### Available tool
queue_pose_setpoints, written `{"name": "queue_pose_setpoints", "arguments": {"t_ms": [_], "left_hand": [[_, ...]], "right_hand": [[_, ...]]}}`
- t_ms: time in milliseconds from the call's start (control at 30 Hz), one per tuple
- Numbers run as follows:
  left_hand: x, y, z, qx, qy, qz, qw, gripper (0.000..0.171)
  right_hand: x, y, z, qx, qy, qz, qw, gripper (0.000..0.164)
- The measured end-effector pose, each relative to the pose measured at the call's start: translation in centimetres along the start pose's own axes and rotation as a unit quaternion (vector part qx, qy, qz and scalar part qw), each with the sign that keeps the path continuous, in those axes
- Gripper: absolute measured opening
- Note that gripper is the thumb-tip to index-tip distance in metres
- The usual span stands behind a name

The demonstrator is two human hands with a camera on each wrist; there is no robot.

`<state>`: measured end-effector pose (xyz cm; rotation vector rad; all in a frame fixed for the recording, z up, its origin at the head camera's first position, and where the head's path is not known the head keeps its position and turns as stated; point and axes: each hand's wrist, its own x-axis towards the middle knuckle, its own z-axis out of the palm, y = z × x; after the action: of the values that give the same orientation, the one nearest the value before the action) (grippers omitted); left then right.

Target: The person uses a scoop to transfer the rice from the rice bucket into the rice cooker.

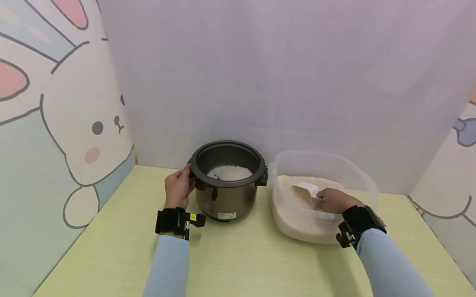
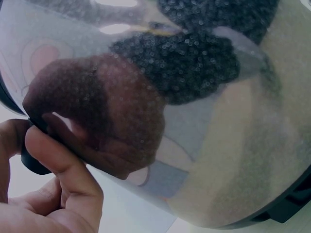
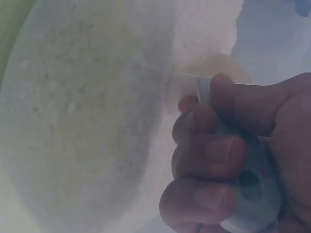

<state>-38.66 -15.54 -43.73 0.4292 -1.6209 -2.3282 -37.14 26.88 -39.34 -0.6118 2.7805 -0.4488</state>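
Inside the clear plastic tub (image 1: 323,166), the right grip (image 1: 336,201) holds a white plastic scoop (image 1: 308,189), best kept level; the left grip (image 1: 179,186) pinches a round brown cooker (image 1: 230,200).

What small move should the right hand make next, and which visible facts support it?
Probably lift the scoop clear of the tub: the right hand has its fingers curled round it, and it sits at the rice, seemingly loaded. The rice cooker alongside stands open, gripped at its side by the left hand, so it seems ready to receive more.
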Motion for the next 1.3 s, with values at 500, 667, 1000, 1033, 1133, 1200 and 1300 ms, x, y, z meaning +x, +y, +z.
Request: {"name": "queue_pose_setpoints", "arguments": {"t_ms": [500,667,1000,1033,1133,1200,1300], "left_hand": [[-0.16,-0.04,-0.14,0.000,0.002,-0.002,1.0000,0.027],[-0.18,0.07,-0.05,0.002,0.002,-0.004,1.0000,0.028],[-0.07,-0.01,-0.05,-0.003,0.003,0.008,1.0000,0.026],[-0.06,-0.03,-0.05,-0.003,0.002,0.010,0.9999,0.026],[-0.03,-0.08,-0.02,-0.005,0.001,0.010,0.9999,0.026],[-0.01,-0.08,0.02,-0.005,0.001,0.010,0.9999,0.025],[-0.01,-0.07,0.06,-0.007,0.002,0.010,0.9999,0.025]], "right_hand": [[0.34,0.19,-0.14,0.035,-0.040,-0.015,0.998,0.029],[0.25,0.01,-0.29,0.074,-0.036,0.001,0.997,0.033],[-0.03,-0.45,-0.67,0.124,-0.035,0.001,0.992,0.031],[-0.03,-0.43,-0.63,0.135,-0.036,0.002,0.990,0.033],[0.00,-0.33,-0.49,0.180,-0.037,0.009,0.983,0.037],[0.02,-0.23,-0.44,0.207,-0.042,0.010,0.977,0.038],[0.08,-0.06,-0.42,0.235,-0.049,0.008,0.971,0.037]]}}
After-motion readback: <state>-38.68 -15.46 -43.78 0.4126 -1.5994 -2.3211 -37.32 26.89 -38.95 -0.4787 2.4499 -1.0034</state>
